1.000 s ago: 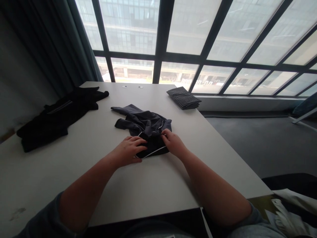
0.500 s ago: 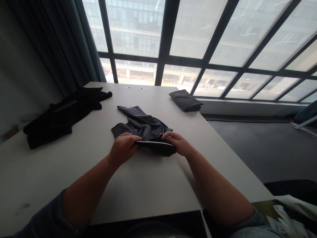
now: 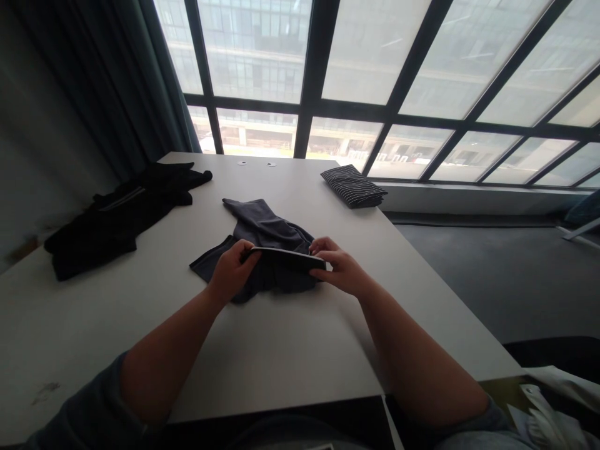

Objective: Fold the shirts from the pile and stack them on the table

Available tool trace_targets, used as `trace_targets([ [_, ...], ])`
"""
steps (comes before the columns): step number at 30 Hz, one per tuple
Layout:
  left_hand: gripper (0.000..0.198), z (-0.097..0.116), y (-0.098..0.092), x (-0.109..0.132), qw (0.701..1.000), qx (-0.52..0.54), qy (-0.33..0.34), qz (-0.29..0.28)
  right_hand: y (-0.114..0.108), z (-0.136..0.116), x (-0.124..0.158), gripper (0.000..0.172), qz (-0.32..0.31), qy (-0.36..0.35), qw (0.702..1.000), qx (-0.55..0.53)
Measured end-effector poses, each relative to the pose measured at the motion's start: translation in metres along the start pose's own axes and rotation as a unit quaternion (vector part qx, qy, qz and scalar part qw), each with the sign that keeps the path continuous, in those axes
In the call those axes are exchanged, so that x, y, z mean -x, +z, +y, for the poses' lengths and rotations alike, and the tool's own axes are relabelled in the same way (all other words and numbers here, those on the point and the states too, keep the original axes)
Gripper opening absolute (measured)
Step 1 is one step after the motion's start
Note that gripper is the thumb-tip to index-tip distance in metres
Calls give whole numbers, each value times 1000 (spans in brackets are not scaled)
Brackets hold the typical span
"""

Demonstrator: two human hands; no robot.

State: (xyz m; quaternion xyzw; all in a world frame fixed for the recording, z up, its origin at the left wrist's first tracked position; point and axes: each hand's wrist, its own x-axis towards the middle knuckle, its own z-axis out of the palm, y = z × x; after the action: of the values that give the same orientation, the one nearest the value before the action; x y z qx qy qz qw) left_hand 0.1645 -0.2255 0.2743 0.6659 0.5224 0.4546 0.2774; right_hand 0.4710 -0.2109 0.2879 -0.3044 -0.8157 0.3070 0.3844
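Note:
Dark grey shorts (image 3: pixel 267 228) lie partly on the table in front of me, their two legs spread toward the far left. Their waistband, with a pale edge along the top, is raised and stretched between my hands. My left hand (image 3: pixel 233 265) pinches its left end. At the other end, my right hand (image 3: pixel 338 267) grips the band between thumb and fingers. Below the band, the near part of the cloth hangs down to the tabletop.
A black garment (image 3: pixel 117 215) lies loosely on the left of the white table (image 3: pixel 281 356). Folded striped cloth (image 3: pixel 354 186) sits near the far right edge. Tall windows (image 3: pixel 351 56) stand beyond, with a dark curtain (image 3: pixel 107 81) at left. White items (image 3: pixel 546 415) lie at the lower right.
The waistband has been lifted and turned more upright. The near leg of the shorts has swung out to the left, and the cloth now hangs toward me.

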Motion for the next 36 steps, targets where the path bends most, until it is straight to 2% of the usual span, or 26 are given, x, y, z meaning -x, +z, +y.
trace_targets([
  [2,33,-1,-2,-1,1000,-19,-10,-11,5,1,0,16,84,-17,996,21],
  [4,34,-5,-4,-2,999,-17,-11,-42,9,2,0,11,126,-19,991,32],
  [6,35,-11,-7,-4,992,16,-8,-124,13,3,-1,11,158,-11,987,37],
  [9,38,-22,-13,-8,955,83,-9,-284,17,7,-2,18,214,21,977,-12],
  [11,37,-27,-15,-11,940,92,0,-330,20,12,-3,25,227,52,968,-90],
  [12,35,-29,-15,-12,943,82,6,-323,21,14,-3,29,226,67,963,-129],
  [14,36,-30,-13,-13,963,53,23,-265,23,19,-3,36,221,92,956,-172],
  [18,36,-26,-9,-11,996,14,39,-77,26,23,-2,49,210,97,958,-167],
  [20,31,-23,-9,-10,999,3,40,-5,25,22,-1,54,178,91,964,-175],
  [22,29,-22,-9,-10,999,0,29,33,21,21,1,53,117,91,969,-197],
  [26,29,-24,-6,-13,997,51,-12,54,12,19,4,44,-42,95,962,-252],
  [28,27,-26,-5,-15,992,102,-41,57,8,20,5,44,-82,92,960,-252],
  [31,25,-26,-4,-15,973,205,-101,24,7,22,5,35,-57,97,976,-188],
  [34,38,-25,-4,-12,933,327,-144,-46,9,26,5,26,1,100,988,-119],
  [36,45,-24,-6,-11,906,384,-153,-88,10,29,5,26,26,95,988,-116],
])
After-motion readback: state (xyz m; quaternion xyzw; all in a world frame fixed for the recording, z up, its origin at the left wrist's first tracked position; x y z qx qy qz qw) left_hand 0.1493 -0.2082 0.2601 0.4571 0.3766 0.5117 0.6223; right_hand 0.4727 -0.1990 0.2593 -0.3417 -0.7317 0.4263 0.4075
